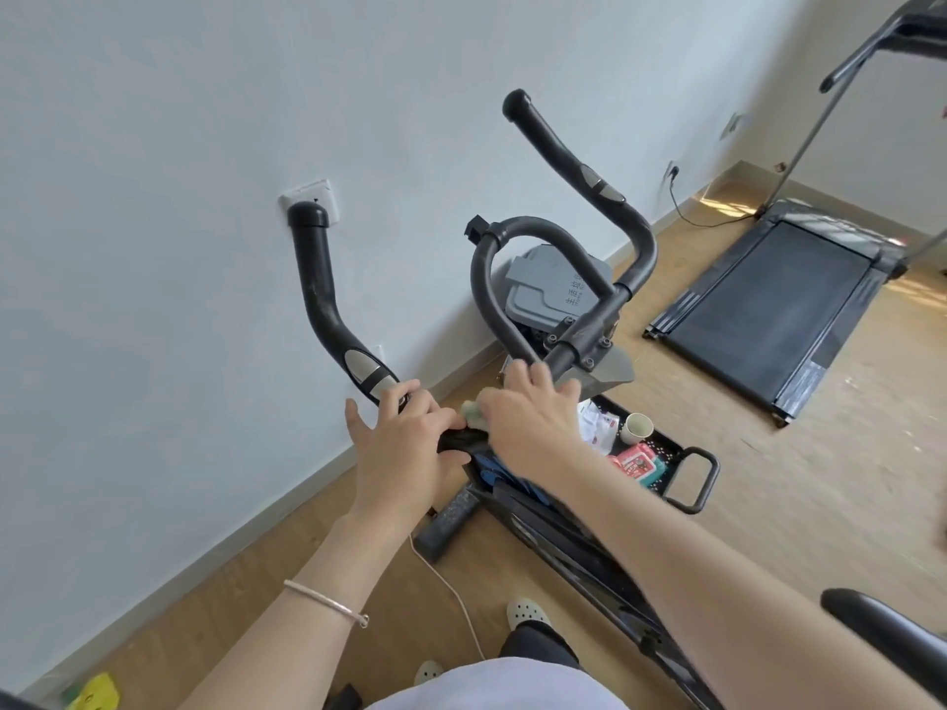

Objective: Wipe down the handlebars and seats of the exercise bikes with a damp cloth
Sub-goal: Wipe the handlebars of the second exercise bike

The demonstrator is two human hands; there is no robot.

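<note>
A person is standing over an exercise bike, looking down at its black handlebars [312, 294]. The left hand [405, 443] is gripping the bar just below the silver sensor pad of the left grip. Its fingers are curling over the top, its thumb is tucking underneath, and its little finger is splaying outward. The right hand [533, 417] is lying against the left hand's knuckles. Its fingers are bending over the central bar and pinning a pale green cloth [474, 412] to it. Only a small wad of the cloth is showing, between the two hands. Below the right fingers, a black tray [708, 479] is holding a paper cup [638, 427] and a red packet of wipes [638, 462]. Well beyond those fingertips, a treadmill [768, 310] is sitting on the wood floor.
</note>
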